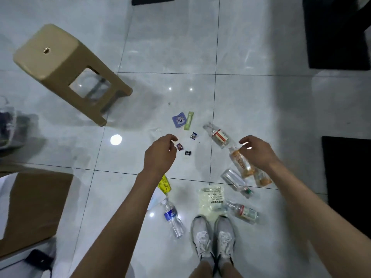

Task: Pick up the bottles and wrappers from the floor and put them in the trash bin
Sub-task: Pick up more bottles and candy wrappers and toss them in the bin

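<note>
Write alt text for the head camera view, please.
A person's left hand and right hand reach down, holding nothing, over plastic bottles and candy wrappers scattered on a glossy tiled floor, beside a beige stool.

Bare arms and white shoes

The person is wearing no sleeves that show, so both arms are looking bare from the edge of the picture down to the wrists. The left hand (160, 152) and the right hand (259, 152) are wearing no gloves, rings or watches. The left shoe (201, 236) and the right shoe (224, 235) are looking white and soft, with white laces tied on top and a dark bit by the heels. The ankles above them are showing bare.
</note>
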Demonstrator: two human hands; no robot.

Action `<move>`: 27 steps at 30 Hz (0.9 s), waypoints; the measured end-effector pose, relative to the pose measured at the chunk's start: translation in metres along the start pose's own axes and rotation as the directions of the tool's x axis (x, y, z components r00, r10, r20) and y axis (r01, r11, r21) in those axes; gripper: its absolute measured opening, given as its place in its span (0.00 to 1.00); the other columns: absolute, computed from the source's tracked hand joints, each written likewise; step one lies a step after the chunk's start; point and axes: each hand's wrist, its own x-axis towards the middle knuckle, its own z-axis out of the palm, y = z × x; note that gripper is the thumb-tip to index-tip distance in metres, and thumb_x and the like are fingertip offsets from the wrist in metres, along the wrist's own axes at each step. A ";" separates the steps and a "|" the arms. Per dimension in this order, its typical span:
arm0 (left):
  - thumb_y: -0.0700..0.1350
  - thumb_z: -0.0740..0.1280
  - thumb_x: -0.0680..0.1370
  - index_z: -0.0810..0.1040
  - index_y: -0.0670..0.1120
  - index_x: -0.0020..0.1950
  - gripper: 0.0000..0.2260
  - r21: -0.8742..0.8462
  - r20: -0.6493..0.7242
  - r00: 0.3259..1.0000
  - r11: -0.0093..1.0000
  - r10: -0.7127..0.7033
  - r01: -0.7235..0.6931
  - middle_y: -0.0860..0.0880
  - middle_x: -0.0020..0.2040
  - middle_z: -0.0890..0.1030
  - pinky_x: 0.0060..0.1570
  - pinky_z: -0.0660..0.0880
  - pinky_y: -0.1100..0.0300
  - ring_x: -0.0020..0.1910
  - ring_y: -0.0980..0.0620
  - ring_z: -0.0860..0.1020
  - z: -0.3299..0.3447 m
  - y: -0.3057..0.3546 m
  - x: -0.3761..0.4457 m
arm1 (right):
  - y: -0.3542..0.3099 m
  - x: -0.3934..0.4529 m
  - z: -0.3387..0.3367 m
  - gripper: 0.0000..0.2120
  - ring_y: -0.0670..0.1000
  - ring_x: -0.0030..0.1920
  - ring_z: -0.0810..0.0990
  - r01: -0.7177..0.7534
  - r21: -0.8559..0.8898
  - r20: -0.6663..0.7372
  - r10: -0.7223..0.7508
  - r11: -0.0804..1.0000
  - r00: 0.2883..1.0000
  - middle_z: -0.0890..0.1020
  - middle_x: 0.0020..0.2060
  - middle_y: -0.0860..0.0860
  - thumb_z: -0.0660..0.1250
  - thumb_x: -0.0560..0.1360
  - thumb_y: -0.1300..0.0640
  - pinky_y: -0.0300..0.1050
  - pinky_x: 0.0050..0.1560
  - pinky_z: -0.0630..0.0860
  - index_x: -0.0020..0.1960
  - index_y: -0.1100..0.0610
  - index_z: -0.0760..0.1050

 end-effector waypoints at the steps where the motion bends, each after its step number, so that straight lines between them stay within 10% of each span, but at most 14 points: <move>1: 0.41 0.61 0.78 0.77 0.53 0.60 0.14 0.024 0.007 1.000 1.000 -0.018 0.018 0.54 0.52 0.80 0.48 0.74 0.56 0.51 0.50 0.78 0.026 -0.017 0.016 | 0.013 0.024 0.020 0.14 0.50 0.44 0.78 -0.006 -0.005 0.017 0.006 1.000 1.000 0.82 0.50 0.49 0.66 0.75 0.56 0.40 0.40 0.72 0.60 0.52 0.76; 6: 0.41 0.62 0.77 0.76 0.52 0.61 0.14 0.162 0.059 0.997 0.986 -0.040 0.030 0.49 0.54 0.80 0.51 0.75 0.54 0.54 0.47 0.78 0.167 -0.091 0.092 | 0.083 0.139 0.129 0.16 0.53 0.49 0.80 -0.014 -0.011 0.073 0.015 1.000 0.997 0.82 0.51 0.51 0.69 0.71 0.55 0.45 0.52 0.76 0.59 0.51 0.76; 13: 0.42 0.62 0.79 0.74 0.49 0.62 0.12 0.310 0.024 1.000 0.951 -0.010 0.002 0.47 0.58 0.75 0.48 0.75 0.52 0.55 0.44 0.76 0.325 -0.176 0.207 | 0.153 0.282 0.274 0.16 0.51 0.44 0.78 0.129 0.048 0.091 -0.133 0.990 0.987 0.80 0.51 0.52 0.71 0.71 0.57 0.41 0.43 0.73 0.59 0.52 0.76; 20: 0.43 0.66 0.77 0.74 0.49 0.65 0.16 0.159 -0.068 0.998 0.987 -0.012 0.022 0.46 0.65 0.69 0.50 0.77 0.50 0.59 0.45 0.73 0.414 -0.245 0.265 | 0.169 0.357 0.375 0.23 0.51 0.54 0.77 0.334 -0.059 0.158 -0.321 0.941 0.934 0.76 0.56 0.52 0.72 0.70 0.54 0.46 0.53 0.76 0.64 0.48 0.72; 27: 0.34 0.62 0.77 0.79 0.42 0.50 0.08 -0.141 -0.132 0.986 0.986 -0.103 0.084 0.43 0.50 0.81 0.47 0.72 0.58 0.49 0.45 0.79 0.430 -0.268 0.273 | 0.160 0.367 0.419 0.30 0.55 0.63 0.73 0.478 -0.236 0.145 -0.456 0.846 0.878 0.71 0.63 0.54 0.71 0.71 0.53 0.47 0.55 0.74 0.71 0.48 0.66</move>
